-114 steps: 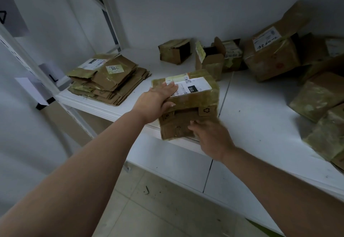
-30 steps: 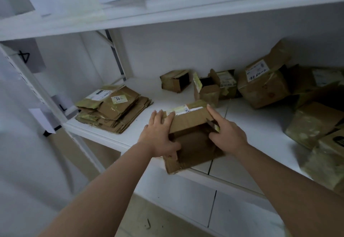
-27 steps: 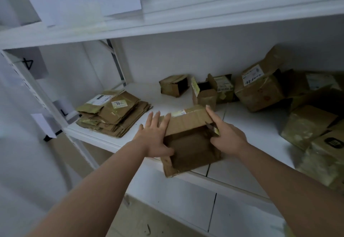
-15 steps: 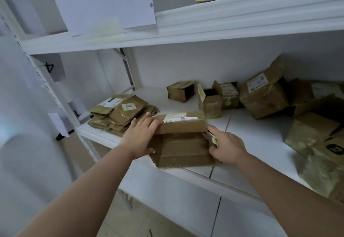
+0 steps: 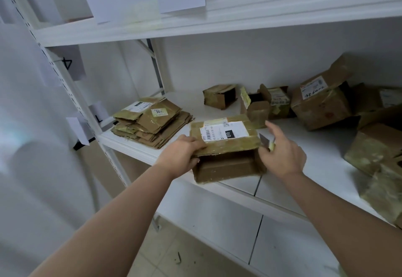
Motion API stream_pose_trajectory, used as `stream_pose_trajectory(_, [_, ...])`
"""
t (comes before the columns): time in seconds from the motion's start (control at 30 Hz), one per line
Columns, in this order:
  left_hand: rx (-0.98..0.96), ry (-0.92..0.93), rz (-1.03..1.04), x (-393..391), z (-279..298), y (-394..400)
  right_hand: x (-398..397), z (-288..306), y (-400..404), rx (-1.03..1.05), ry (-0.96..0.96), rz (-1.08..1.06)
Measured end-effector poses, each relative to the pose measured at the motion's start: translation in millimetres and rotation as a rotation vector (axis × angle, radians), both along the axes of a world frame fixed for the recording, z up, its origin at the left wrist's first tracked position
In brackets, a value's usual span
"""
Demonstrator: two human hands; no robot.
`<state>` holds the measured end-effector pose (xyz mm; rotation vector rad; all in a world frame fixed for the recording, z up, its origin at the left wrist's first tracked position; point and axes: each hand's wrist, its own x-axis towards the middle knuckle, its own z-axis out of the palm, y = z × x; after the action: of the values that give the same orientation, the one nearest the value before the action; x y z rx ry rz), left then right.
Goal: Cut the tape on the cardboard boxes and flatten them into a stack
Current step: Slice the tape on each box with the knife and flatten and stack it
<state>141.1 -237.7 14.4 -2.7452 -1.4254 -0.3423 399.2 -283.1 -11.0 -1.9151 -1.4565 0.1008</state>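
A partly collapsed cardboard box (image 5: 226, 146) with a white shipping label lies at the front edge of the white shelf (image 5: 304, 157), its open end facing me. My left hand (image 5: 180, 157) grips the box's left front corner. My right hand (image 5: 280, 148) is at the box's right side and holds a small cutter (image 5: 266, 141) with its blade out; the index finger points up and back. A stack of flattened boxes (image 5: 152, 122) lies on the shelf to the left.
Several unflattened boxes (image 5: 322, 107) crowd the back and right of the shelf, some with open flaps. An upper shelf (image 5: 239, 15) overhangs, with a white sheet of paper taped to it. A perforated upright post (image 5: 71, 93) stands at the left.
The box has been pressed flatter and its labelled face now lies on top. My left hand shifted to the front left corner. My right hand lifted off the box's side, cutter blade showing.
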Motion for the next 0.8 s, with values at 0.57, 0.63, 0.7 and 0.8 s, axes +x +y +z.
stream_pose_trajectory(0.57, [-0.377, -0.724, 0.363, -19.2, -11.4, 43.6, -16.9, 14.1, 8.1, -0.110, -0.213, -0.201])
stream_pose_trajectory(0.63, [-0.552, -0.763, 0.358, -14.0, -21.3, 48.4, -13.9, 14.0, 9.1, -0.127, -0.211, -0.231])
stream_pose_trajectory(0.7, [-0.583, -0.766, 0.260, -3.8, -25.1, 49.4, -10.0, 13.2, 10.4, -0.137, -0.205, -0.250])
stream_pose_trajectory(0.8, [-0.581, -0.913, 0.129, 14.1, -19.4, 50.5, -4.8, 16.2, 14.6, -0.158, -0.178, -0.283])
